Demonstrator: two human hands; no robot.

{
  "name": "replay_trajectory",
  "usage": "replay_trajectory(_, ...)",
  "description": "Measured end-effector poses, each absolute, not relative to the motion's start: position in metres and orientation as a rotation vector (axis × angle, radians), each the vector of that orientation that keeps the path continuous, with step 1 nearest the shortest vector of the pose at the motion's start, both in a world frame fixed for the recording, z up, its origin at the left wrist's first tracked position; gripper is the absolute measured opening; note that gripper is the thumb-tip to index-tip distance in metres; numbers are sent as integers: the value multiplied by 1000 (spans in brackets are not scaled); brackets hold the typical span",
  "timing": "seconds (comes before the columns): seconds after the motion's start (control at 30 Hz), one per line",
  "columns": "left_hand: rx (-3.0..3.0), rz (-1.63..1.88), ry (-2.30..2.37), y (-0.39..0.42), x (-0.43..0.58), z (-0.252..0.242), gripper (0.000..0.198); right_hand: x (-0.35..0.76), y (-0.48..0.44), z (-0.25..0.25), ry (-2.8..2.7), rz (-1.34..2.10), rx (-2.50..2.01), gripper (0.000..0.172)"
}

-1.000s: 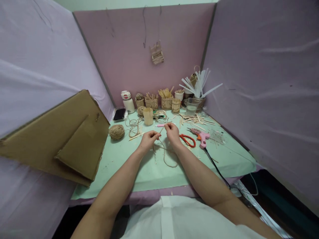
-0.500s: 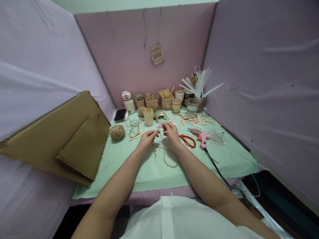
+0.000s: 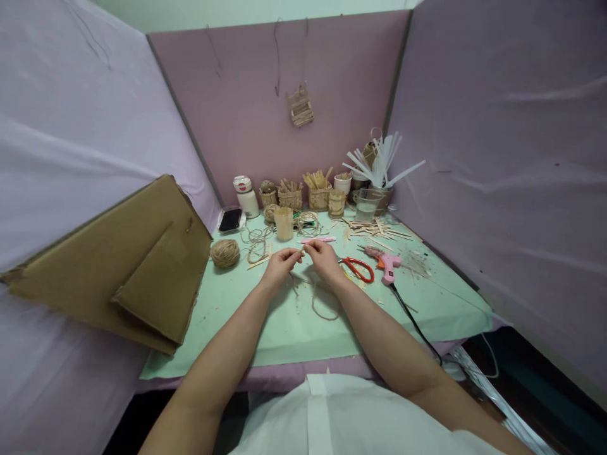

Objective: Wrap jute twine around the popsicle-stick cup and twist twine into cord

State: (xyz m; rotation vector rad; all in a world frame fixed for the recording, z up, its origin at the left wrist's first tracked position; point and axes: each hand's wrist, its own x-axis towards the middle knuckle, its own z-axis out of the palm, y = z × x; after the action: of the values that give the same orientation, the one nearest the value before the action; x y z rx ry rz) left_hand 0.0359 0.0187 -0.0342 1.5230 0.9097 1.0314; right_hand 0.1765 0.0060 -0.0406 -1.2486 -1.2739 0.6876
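Thin brown twine runs from between my hands down to a loop on the green tabletop. My left hand pinches the twine with thumb and fingertips. Close beside it, my right hand also pinches the twine, its fingertips nearly touching the left ones. The exact grip is small and partly hidden by the fingers. Just beyond the hands lies a pink pen-like tool. Red-handled scissors rest right of my right hand, their blades partly covered by it. A small wooden cup stands behind my left hand.
A pink glue gun with a black cord lies at the right. Left are a twine ball and a large cardboard piece. Loose sticks, stick-filled baskets, a white bottle and a phone sit farther back.
My right hand has come down slightly and closer to my left, uncovering the pink tool behind. The twine between the hands is drawn shorter. The view has shifted slightly.
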Motion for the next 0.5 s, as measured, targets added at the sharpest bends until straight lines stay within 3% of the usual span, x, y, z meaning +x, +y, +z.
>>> replay_trajectory(0.37,1709,1034,908,8,38,-22,25,185,9,-42,-1152,558,-1448,23)
replay_trajectory(0.43,1737,1091,926,8,38,-22,24,183,7,-42,-1187,454,-1505,22)
replay_trajectory(0.5,1765,1179,980,9,38,-23,22,180,2,-40,-1249,278,-1533,31)
